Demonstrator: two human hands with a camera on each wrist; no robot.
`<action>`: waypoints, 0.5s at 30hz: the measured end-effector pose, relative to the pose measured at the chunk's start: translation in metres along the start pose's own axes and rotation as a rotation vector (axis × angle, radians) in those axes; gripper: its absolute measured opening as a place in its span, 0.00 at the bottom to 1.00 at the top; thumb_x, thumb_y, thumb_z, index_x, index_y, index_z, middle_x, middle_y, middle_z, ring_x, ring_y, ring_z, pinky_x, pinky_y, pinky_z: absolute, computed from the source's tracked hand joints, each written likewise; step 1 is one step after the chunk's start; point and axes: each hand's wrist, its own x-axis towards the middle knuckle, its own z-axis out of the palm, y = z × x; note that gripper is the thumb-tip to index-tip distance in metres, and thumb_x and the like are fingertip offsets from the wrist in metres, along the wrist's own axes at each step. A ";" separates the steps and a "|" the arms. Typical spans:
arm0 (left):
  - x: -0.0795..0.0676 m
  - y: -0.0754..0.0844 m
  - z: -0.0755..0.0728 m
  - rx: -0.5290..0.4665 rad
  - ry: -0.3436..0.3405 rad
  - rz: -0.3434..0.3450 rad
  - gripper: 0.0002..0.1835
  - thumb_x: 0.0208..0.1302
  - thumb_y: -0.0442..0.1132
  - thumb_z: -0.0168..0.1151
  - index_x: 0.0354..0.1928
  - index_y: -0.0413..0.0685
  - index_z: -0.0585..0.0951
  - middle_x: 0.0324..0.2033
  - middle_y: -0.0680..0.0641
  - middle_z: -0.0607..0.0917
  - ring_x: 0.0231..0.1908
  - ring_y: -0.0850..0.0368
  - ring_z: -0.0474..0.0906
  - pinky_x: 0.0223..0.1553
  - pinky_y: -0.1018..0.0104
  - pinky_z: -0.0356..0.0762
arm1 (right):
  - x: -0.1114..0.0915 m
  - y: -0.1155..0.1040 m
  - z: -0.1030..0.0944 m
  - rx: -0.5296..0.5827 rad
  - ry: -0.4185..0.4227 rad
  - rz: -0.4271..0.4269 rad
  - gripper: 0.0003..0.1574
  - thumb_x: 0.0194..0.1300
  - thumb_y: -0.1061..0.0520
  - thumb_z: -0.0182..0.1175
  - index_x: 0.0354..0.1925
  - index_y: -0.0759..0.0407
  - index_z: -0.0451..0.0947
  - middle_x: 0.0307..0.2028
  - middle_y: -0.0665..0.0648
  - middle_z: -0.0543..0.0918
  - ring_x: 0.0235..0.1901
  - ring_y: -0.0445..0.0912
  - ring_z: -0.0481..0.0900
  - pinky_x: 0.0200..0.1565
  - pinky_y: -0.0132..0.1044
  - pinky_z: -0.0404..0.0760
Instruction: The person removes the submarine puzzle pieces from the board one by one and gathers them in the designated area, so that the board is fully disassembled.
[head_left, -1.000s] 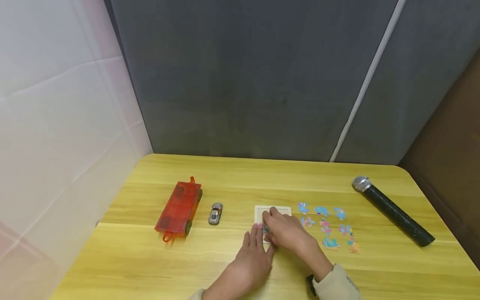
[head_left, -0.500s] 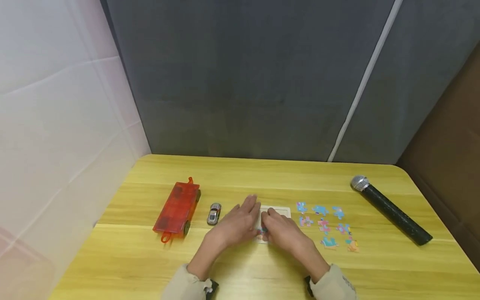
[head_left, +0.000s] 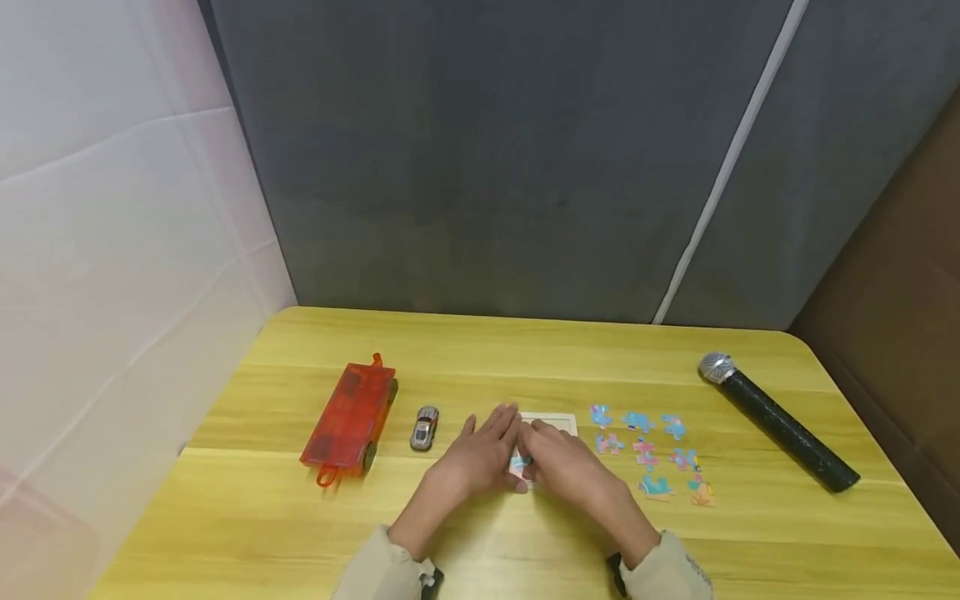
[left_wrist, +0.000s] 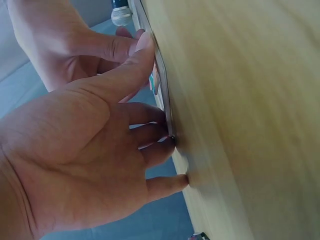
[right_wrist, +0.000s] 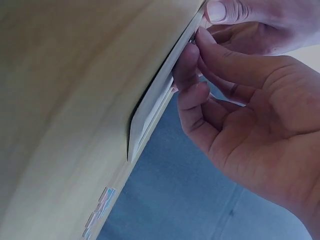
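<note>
A pale puzzle tray (head_left: pixel 555 418) lies flat on the table, mostly covered by both hands. The left hand (head_left: pixel 476 458) stretches its fingers along the tray's left side, and its thumb (left_wrist: pixel 145 45) touches the near edge. From the right, the right hand (head_left: pixel 570 462) reaches over the tray with curled fingers. Its thumb and index finger pinch a puzzle piece low at the tray, mostly hidden by the fingertips. A blue and pink printed patch (head_left: pixel 517 463) shows in the tray between the hands. Several loose jigsaw pieces (head_left: pixel 645 450) lie in rows to the right.
A red see-through toy trailer (head_left: pixel 351 415) with dark wheels stands at the left. Beside it is a small silver toy car (head_left: pixel 424 428). A black microphone (head_left: pixel 776 421) lies slantwise at the right. Dark panels (head_left: pixel 465 167) rise behind the table (head_left: pixel 480 350).
The left hand lifts from the tray's near edge to its left side, then settles its thumb closer in. The right hand stays over the tray, fingers shifting slightly. Loose pieces keep their places.
</note>
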 end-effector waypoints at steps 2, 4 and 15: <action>-0.001 0.001 -0.001 0.015 -0.004 -0.005 0.57 0.70 0.61 0.73 0.89 0.44 0.55 0.89 0.44 0.49 0.89 0.47 0.42 0.85 0.33 0.46 | 0.000 0.002 0.000 -0.004 0.016 -0.022 0.13 0.67 0.72 0.73 0.39 0.62 0.78 0.33 0.54 0.80 0.30 0.41 0.71 0.30 0.30 0.75; -0.001 0.002 -0.002 0.021 -0.008 -0.007 0.56 0.71 0.61 0.73 0.89 0.44 0.55 0.89 0.44 0.49 0.89 0.46 0.42 0.85 0.33 0.47 | -0.001 0.003 -0.001 -0.007 0.039 -0.051 0.14 0.67 0.75 0.70 0.36 0.61 0.77 0.31 0.54 0.80 0.29 0.40 0.71 0.29 0.29 0.73; -0.011 0.013 -0.015 0.013 -0.008 0.001 0.55 0.73 0.59 0.72 0.87 0.38 0.55 0.89 0.41 0.50 0.88 0.43 0.45 0.85 0.33 0.50 | -0.013 0.027 -0.032 0.228 -0.044 -0.032 0.16 0.72 0.75 0.64 0.33 0.57 0.75 0.26 0.47 0.76 0.26 0.34 0.66 0.31 0.28 0.70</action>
